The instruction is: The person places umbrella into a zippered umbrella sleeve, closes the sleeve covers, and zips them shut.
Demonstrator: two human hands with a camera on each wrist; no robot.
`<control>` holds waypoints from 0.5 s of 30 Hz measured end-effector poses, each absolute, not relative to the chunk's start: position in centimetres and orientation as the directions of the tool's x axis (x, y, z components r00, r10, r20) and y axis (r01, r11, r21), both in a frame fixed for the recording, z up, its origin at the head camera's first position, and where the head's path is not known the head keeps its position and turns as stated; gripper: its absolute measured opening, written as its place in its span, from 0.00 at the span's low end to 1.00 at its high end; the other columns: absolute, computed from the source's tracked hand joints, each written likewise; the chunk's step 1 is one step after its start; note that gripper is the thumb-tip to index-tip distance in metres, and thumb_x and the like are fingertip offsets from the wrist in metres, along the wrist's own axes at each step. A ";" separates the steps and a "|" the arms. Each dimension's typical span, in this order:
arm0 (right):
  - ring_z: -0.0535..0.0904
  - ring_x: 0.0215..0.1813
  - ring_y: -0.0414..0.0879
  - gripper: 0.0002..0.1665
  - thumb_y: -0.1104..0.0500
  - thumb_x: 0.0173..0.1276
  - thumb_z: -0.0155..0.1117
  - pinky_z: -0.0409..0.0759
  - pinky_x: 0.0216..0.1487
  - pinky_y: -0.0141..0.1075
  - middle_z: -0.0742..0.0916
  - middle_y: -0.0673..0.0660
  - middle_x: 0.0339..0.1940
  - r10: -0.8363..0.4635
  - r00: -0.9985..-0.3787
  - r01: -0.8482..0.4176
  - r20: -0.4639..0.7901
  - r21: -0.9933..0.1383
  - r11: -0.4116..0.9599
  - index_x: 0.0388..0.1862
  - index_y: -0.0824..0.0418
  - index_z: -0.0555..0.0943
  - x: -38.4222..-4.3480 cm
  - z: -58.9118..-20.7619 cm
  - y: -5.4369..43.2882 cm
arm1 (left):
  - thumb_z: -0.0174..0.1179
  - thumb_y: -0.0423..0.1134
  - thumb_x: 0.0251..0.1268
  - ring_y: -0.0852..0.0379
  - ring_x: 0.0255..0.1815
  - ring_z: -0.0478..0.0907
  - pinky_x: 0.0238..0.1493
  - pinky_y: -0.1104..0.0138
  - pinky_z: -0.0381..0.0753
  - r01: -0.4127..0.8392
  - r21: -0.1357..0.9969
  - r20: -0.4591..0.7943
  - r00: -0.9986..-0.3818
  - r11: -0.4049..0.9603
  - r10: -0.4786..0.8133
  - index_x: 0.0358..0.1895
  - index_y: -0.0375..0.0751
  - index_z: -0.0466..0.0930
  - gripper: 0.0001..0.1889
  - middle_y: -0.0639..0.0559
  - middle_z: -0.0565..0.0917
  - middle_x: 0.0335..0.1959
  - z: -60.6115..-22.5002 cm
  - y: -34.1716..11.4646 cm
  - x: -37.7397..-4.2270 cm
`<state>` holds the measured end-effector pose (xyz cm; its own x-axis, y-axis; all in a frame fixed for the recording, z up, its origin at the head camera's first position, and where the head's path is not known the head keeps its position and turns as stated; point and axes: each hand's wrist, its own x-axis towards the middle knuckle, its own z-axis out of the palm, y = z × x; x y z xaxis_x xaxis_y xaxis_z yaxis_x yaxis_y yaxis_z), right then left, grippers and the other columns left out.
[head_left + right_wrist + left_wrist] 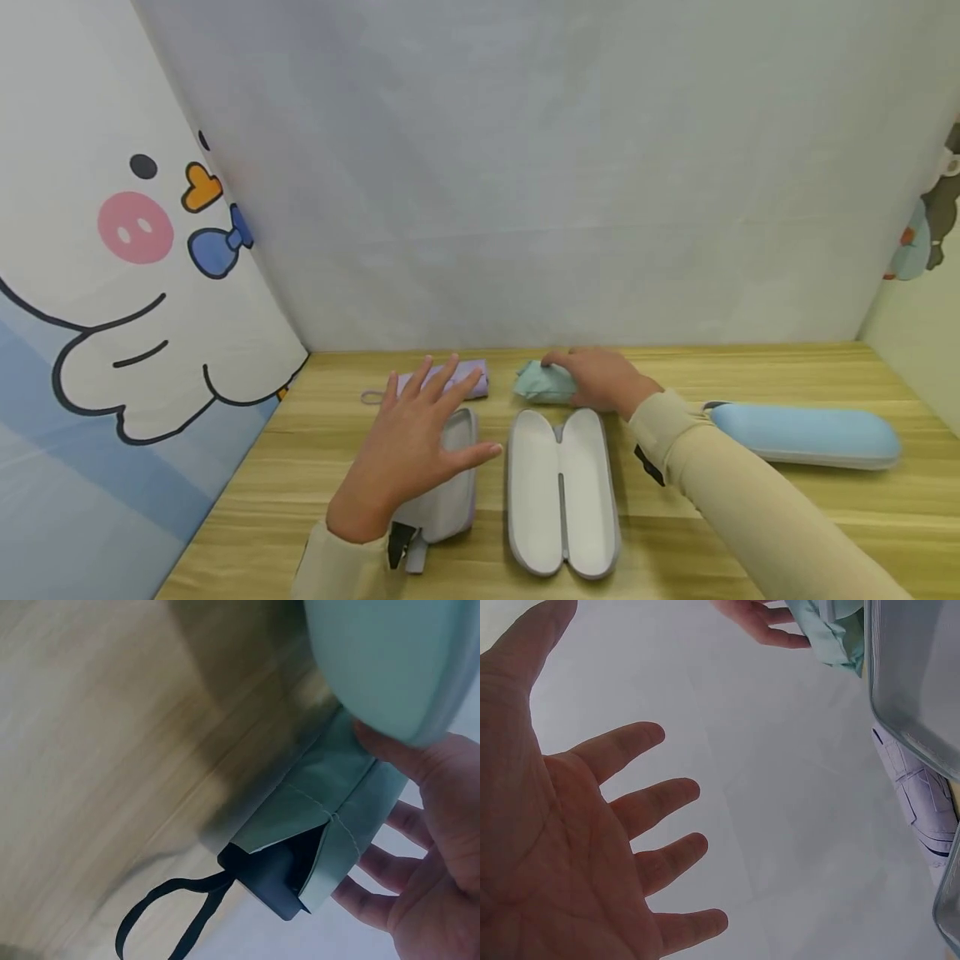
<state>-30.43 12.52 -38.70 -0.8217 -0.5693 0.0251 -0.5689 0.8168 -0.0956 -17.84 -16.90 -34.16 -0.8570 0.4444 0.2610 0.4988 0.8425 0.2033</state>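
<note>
In the head view, my right hand (603, 379) holds a mint-green folding umbrella (543, 383) at the back of the table. The right wrist view shows the thumb on its near side and fingers behind its cloth sleeve, with a black handle end and wrist strap (169, 885) sticking out. My left hand (408, 454) is spread, palm down, over an open grey-lined case (457, 500) and holds nothing. Behind that case lies a rolled lilac umbrella (922, 795), partly covered by the left fingers in the head view. An open white-lined case (534, 492) lies between the hands.
A closed light-blue case (810, 433) lies at the right, beyond my right forearm. Pale cloth (570, 183) hangs along the table's back edge, and a cartoon-printed cloth (90, 350) stands along the left side.
</note>
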 end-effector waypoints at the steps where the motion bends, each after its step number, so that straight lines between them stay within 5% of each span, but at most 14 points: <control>1: 0.83 0.52 0.61 0.39 0.62 0.60 0.79 0.83 0.51 0.55 0.85 0.64 0.53 -0.567 -0.823 -0.568 0.036 -0.094 0.818 0.71 0.53 0.75 -30.4 -38.6 12.7 | 0.58 0.76 0.62 0.38 0.83 0.48 0.74 0.31 0.43 0.500 0.201 0.260 -0.856 0.842 0.446 0.82 0.59 0.59 0.49 0.47 0.57 0.82 -34.2 -16.8 -17.9; 15: 0.83 0.42 0.53 0.39 0.55 0.58 0.79 0.83 0.40 0.51 0.84 0.55 0.45 -0.600 -0.786 -0.611 0.151 -0.039 0.791 0.69 0.51 0.77 -26.3 -34.3 16.1 | 0.60 0.75 0.61 0.37 0.83 0.48 0.74 0.31 0.44 0.513 0.197 0.275 -0.847 0.836 0.455 0.82 0.59 0.60 0.49 0.47 0.58 0.82 -34.2 -16.4 -18.0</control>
